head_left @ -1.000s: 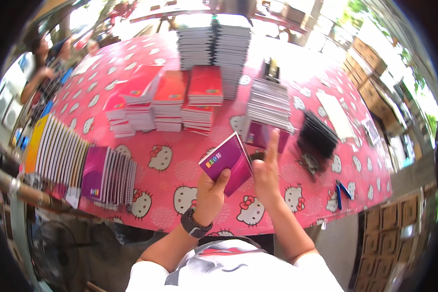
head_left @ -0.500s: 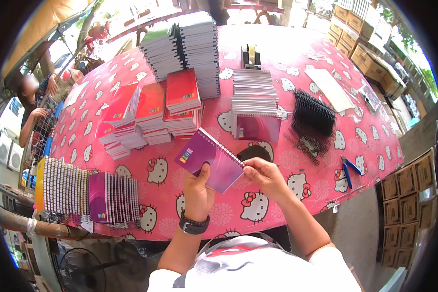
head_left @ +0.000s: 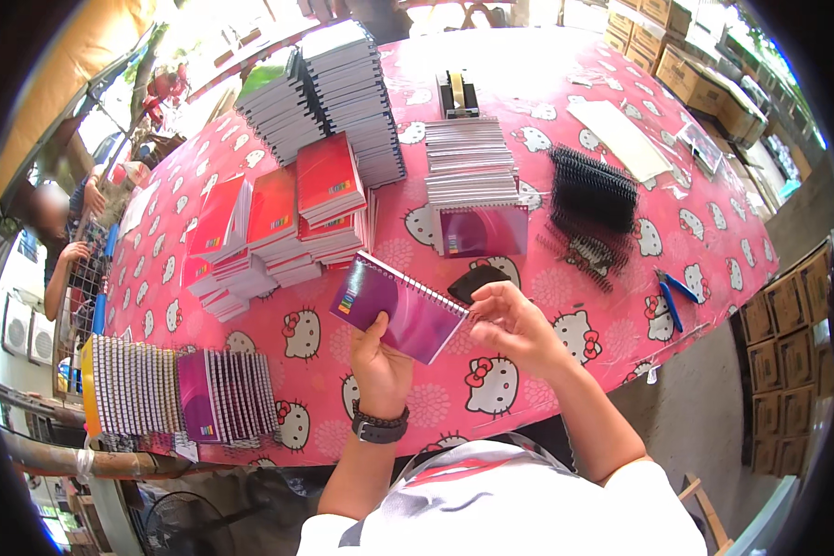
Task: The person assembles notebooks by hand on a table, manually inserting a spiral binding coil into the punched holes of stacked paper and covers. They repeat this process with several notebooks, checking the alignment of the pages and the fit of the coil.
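My left hand [head_left: 380, 366] grips a purple spiral notebook [head_left: 403, 310] by its lower edge, thumb across the cover. The notebook is tilted, with its wire-bound edge facing up and to the right. Just off the right end of that binding, my right hand [head_left: 524, 334] has its fingers bent and apart, with nothing visible between them. A dark flat object [head_left: 477, 282] lies on the table behind the notebook. Farther back is a stack of bound notebooks [head_left: 473, 171] with a purple notebook [head_left: 484, 232] in front.
Red-covered pads [head_left: 273, 208] are piled at left, before tall stacks of bound notebooks [head_left: 347, 102]. Yellow and purple notebooks [head_left: 139, 385] stand at the near left. Black binding coils [head_left: 593, 195], blue-handled pliers [head_left: 676, 301] and a tape dispenser [head_left: 458, 94] share the patterned pink table [head_left: 417, 408]. A person [head_left: 65, 232] is at far left.
My right hand has come off the end of the notebook's binding, and its fingers have spread. The left hand still holds the notebook, now turned slightly. The whole view has shifted a little.
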### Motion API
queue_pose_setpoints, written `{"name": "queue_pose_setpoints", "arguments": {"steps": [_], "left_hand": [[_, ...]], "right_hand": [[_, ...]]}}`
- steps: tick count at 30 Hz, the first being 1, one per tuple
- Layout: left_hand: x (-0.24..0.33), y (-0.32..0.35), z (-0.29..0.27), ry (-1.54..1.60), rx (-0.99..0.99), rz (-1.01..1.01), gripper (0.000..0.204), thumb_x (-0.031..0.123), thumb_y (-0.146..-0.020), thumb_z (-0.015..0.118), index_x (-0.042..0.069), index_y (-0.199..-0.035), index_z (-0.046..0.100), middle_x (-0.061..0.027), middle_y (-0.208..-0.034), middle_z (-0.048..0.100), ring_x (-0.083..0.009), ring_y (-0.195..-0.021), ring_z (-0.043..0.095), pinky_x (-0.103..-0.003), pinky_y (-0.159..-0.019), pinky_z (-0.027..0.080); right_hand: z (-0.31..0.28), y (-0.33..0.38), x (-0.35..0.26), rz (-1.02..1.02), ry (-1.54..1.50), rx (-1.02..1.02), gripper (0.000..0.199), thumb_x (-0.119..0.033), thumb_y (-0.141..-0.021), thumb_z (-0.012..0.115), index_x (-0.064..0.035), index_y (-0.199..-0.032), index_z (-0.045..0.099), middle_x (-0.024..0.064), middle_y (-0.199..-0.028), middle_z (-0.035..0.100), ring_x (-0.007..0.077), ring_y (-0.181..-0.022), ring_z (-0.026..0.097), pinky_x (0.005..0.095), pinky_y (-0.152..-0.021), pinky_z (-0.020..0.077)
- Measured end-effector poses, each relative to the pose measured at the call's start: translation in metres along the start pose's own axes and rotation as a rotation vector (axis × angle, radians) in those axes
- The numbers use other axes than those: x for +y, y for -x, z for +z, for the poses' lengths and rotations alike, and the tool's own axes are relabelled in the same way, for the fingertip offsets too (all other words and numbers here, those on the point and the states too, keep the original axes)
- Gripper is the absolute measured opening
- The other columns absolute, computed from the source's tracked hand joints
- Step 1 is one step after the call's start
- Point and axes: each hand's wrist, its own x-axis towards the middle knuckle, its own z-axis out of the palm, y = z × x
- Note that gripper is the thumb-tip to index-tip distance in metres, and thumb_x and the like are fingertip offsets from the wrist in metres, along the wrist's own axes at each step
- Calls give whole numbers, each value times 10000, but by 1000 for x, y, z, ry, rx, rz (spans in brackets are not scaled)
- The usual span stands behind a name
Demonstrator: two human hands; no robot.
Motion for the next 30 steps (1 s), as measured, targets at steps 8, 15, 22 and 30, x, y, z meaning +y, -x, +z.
{"name": "queue_pose_setpoints", "arguments": {"steps": [8,15,22,30], "left_hand": [[-2,0,4,-62,40,99,263,56,-875,506,37,-1138,512,-57,-1066,610,-180,-987,596,-349,-883,467],[-3,1,-7,-81,-18,62,262,36,-878,491,28,-1139,507,-61,-1088,595,-181,-1009,578,-352,-886,458],[3,1,-12,-224,90,22,252,14,-866,494,6,-1117,518,-71,-1075,597,-184,-1015,566,-347,-899,448],[11,-7,-49,-432,101,-112,221,-1,-856,515,2,-1077,517,-87,-1053,599,-170,-946,593,-311,-849,475]], "right_hand": [[5,2,-4,-164,409,134,248,-105,-848,622,-4,-1061,545,71,-969,577,129,-837,547,275,-762,453],[-6,0,2,72,201,-21,359,-156,-817,668,-9,-1111,524,106,-970,578,178,-930,532,325,-806,444],[-19,-11,-1,-51,506,18,533,-209,-779,668,-84,-1262,479,160,-1312,457,294,-1186,436,381,-965,377],[-36,-22,-1,-17,1227,-350,868,-263,-591,765,-157,-1360,377,233,-1448,219,454,-1276,266,496,-1030,305]]}}
